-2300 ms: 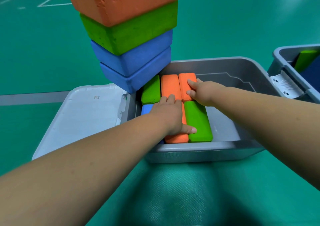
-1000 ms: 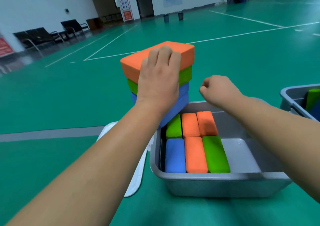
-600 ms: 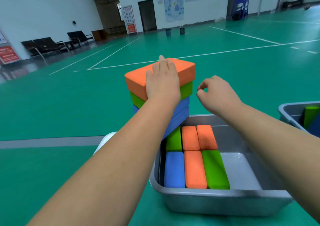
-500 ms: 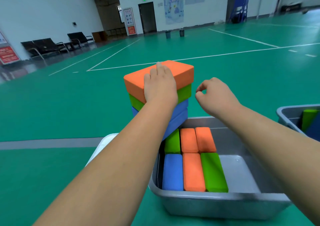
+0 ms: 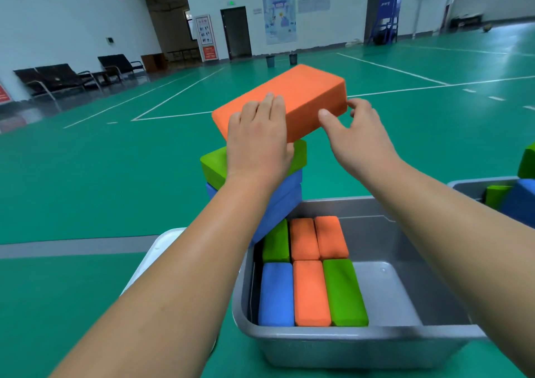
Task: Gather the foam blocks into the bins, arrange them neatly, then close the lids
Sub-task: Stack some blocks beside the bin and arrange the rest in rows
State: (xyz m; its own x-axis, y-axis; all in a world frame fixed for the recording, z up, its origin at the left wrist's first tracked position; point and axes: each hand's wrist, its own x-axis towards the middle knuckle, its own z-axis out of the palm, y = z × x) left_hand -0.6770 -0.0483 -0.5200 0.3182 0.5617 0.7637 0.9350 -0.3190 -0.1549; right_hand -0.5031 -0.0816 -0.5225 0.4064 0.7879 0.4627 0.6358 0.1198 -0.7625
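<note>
Head view: a person's two bare forearms reach forward over a green sports-hall floor.
Task item: a large rectangular orange foam block, held tilted above a stack of blocks that stands just behind the bin's far left corner.
Left hand grip: clamped on the orange foam block's near left corner, fingers laid over the top face, thumb tucked below.
Right hand grip: clamped on the block's right end, thumb on the near side face, fingertips round the far corner.
Stack: a green foam block on top, two blue foam blocks beneath it. Contact between the orange and green blocks cannot be told.
Grey plastic bin: open, near the person.
Bin contents: six smaller foam blocks packed side by side against the left wall. Far row is green, orange, orange; near row is blue, orange, green. The right part of the bin's floor is bare.
White lid: flat on the floor, left of the bin, partly hidden by the left forearm.
Second grey bin: at the right edge, with green and blue blocks inside.
</note>
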